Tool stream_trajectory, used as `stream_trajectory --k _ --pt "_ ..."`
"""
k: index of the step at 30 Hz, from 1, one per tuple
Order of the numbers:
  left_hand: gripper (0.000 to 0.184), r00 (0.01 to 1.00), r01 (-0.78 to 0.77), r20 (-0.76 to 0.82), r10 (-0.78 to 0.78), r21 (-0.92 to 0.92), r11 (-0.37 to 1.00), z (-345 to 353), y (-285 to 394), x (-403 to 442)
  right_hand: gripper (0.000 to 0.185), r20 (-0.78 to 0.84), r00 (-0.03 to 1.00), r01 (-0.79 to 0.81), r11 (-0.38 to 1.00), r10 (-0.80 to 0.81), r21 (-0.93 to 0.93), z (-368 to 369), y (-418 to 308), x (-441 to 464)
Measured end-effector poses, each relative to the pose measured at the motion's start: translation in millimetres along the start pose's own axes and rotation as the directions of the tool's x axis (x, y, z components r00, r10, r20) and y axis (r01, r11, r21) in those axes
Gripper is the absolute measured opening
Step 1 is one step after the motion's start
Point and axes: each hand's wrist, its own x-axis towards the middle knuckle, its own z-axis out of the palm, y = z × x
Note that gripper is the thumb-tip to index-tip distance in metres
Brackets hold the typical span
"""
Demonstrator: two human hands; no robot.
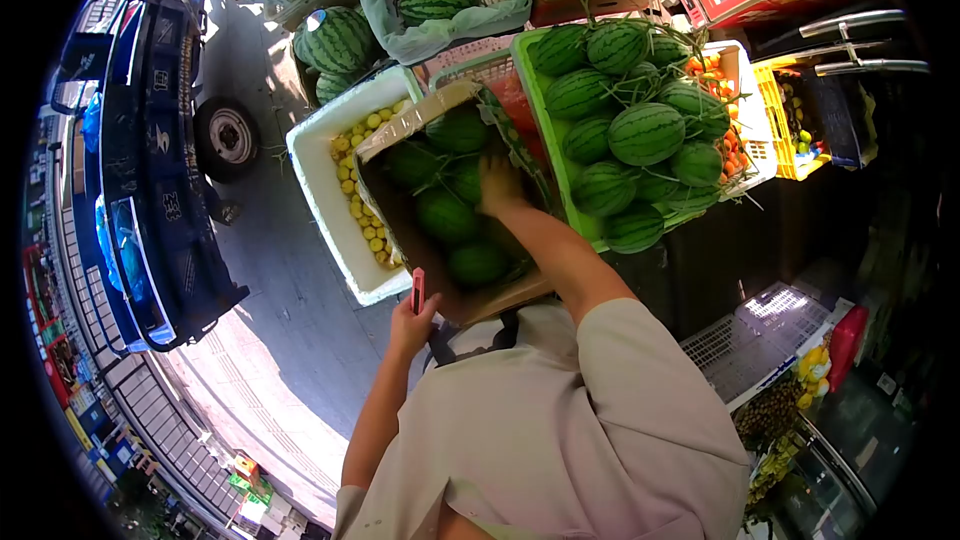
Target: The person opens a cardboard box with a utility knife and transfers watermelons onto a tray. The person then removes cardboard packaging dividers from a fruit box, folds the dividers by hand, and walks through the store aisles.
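A cardboard box [398, 130] with several dark green watermelons [447, 215] in it stands right in front of me. My right hand [500, 185] reaches into its right side, fingers spread over a watermelon, holding nothing. My left hand [415, 322] is closed around a pink cutter [418, 292] that points up, just outside the box's near left corner. To the right, a green crate [558, 165] is heaped with striped watermelons [647, 134]. A white foam box [325, 210] of small yellow fruit [352, 162] lies partly under the cardboard box's left side.
More watermelons [335, 40] sit in crates at the back. A yellow crate [785, 125] and orange fruit [735, 155] are farther right. On the left stands a blue cargo vehicle [165, 160]; a white perforated crate [760, 340] lies at lower right.
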Motion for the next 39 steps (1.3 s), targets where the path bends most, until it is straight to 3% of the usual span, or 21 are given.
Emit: stream_trajectory --k 2,3,4,5,7,9,12,14,16,18,19,20,21,22,25,26,28,31,33,35,39 --pt "0.032 1.000 0.003 0.027 -0.003 -0.018 1.000 -2 8 -2 0.114 0.051 0.998 -0.043 0.985 0.035 0.169 -43 -6 -29" --pt "0.031 0.999 0.023 0.046 -0.021 -0.046 0.999 -2 14 -6 0.111 -0.145 0.989 0.004 0.967 0.034 0.255 -34 -10 -49" --pt "0.028 0.999 -0.015 0.032 0.018 -0.080 0.997 3 21 -14 0.109 0.066 0.997 -0.076 0.809 0.046 0.583 -69 -10 -71" --pt "0.028 0.999 -0.030 0.041 0.033 -0.070 0.997 6 25 -16 0.107 -0.112 0.993 0.062 0.729 0.020 0.682 -96 -6 -96" --pt "0.027 1.000 -0.018 0.020 0.017 0.053 0.998 9 31 -18 0.108 -0.212 0.976 0.126 0.684 0.044 0.719 -141 0 -127" --pt "0.027 0.999 -0.049 0.004 0.049 0.006 0.999 15 42 -22 0.103 -0.152 0.974 0.071 0.403 0.171 0.912 -197 16 -153" --pt "0.027 0.998 0.024 -0.050 -0.023 0.034 0.999 23 43 -28 0.082 -0.311 0.856 0.234 0.227 0.412 0.945 -239 75 -132" --pt "0.027 0.997 0.014 -0.074 -0.015 -0.010 1.000 32 45 -34 0.077 -0.316 0.800 0.370 -0.005 0.510 0.929 -270 126 -103" --pt "0.026 0.995 0.005 -0.099 -0.010 -0.055 0.998 34 30 -32 0.080 -0.302 0.710 0.322 0.088 0.636 0.943 -279 189 -75" --pt "0.025 0.993 -0.004 -0.119 -0.003 -0.062 0.998 37 20 -30 0.088 -0.249 0.598 0.176 0.178 0.762 0.968 -286 246 -53" --pt "0.025 0.991 -0.004 -0.135 -0.004 -0.061 0.998 39 18 -30 0.099 -0.236 0.513 0.065 0.236 0.826 0.969 -282 277 -41" --pt "0.025 0.989 -0.007 -0.145 -0.004 -0.074 0.997 41 18 -30 0.128 -0.213 0.523 0.042 0.224 0.826 0.974 -289 299 -38" --pt "0.024 0.985 -0.024 -0.175 0.016 -0.042 0.999 44 17 -32 0.112 -0.215 0.469 0.046 0.220 0.857 0.975 -291 322 -29" --pt "0.024 0.979 -0.038 -0.203 0.036 -0.009 0.999 47 17 -34 0.116 -0.198 0.379 -0.070 0.242 0.904 0.968 -303 331 -30" --pt "0.023 0.971 -0.055 -0.235 0.041 -0.054 0.997 53 23 -39 0.122 -0.190 0.281 -0.148 0.238 0.941 0.960 -318 365 -22" --pt "0.022 0.971 -0.065 -0.235 0.049 -0.058 0.996 57 23 -39 0.122 -0.192 0.291 -0.148 0.242 0.937 0.959 -320 376 -16" --pt "0.023 0.969 -0.041 -0.243 0.031 -0.038 0.998 61 26 -41 0.128 -0.090 0.239 -0.243 0.150 0.967 0.958 -329 392 -9" --pt "0.023 0.973 -0.007 -0.233 -0.005 -0.051 0.999 65 30 -39 0.134 0.027 0.300 -0.201 0.035 0.954 0.979 -322 418 19" --pt "0.024 0.975 0.008 -0.220 -0.027 -0.090 0.996 73 33 -42 0.139 0.126 0.395 -0.080 -0.102 0.910 0.992 -304 433 47" --pt "0.026 0.974 0.020 -0.222 -0.043 -0.103 0.994 81 46 -47 0.127 0.191 0.467 -0.086 -0.171 0.864 0.982 -286 446 71" --pt "0.028 0.976 0.046 -0.208 -0.065 -0.099 0.994 91 46 -46 0.110 0.139 0.607 -0.367 0.120 0.783 0.923 -246 489 123"
